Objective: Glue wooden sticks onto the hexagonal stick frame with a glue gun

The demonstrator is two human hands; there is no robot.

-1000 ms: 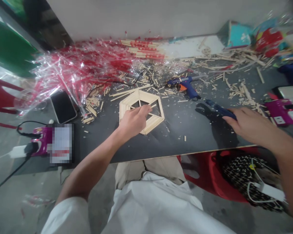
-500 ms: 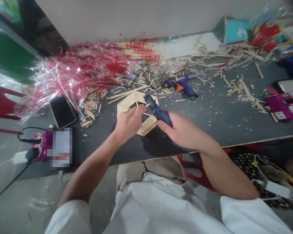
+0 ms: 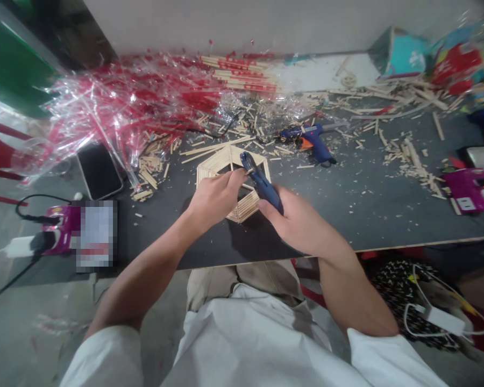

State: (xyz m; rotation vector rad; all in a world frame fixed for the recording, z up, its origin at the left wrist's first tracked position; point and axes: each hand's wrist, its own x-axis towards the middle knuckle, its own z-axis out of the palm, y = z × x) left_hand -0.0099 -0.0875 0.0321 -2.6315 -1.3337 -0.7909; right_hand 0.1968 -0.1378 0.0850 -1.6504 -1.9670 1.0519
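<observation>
A hexagon frame (image 3: 213,164) built of pale wooden sticks lies flat on the dark table (image 3: 367,209). My left hand (image 3: 214,198) rests over it, fingers pinched on a short wooden stick (image 3: 245,186) that lies inside the frame. My right hand (image 3: 297,221) grips blue-handled cutters (image 3: 262,183), whose jaws sit at the stick's end beside my left fingertips.
A blue glue gun (image 3: 312,141) lies behind the frame. Cut stick scraps litter the table. Red and clear wrappers (image 3: 125,113) pile at the back left, next to a dark phone (image 3: 99,171). Purple boxes (image 3: 470,191) sit at the right; a purple device with cables (image 3: 56,231) sits left.
My right hand carried the cutters from the table's right side to the hexagon frame and now holds the jaws at the stick. My left hand stayed on the frame.
</observation>
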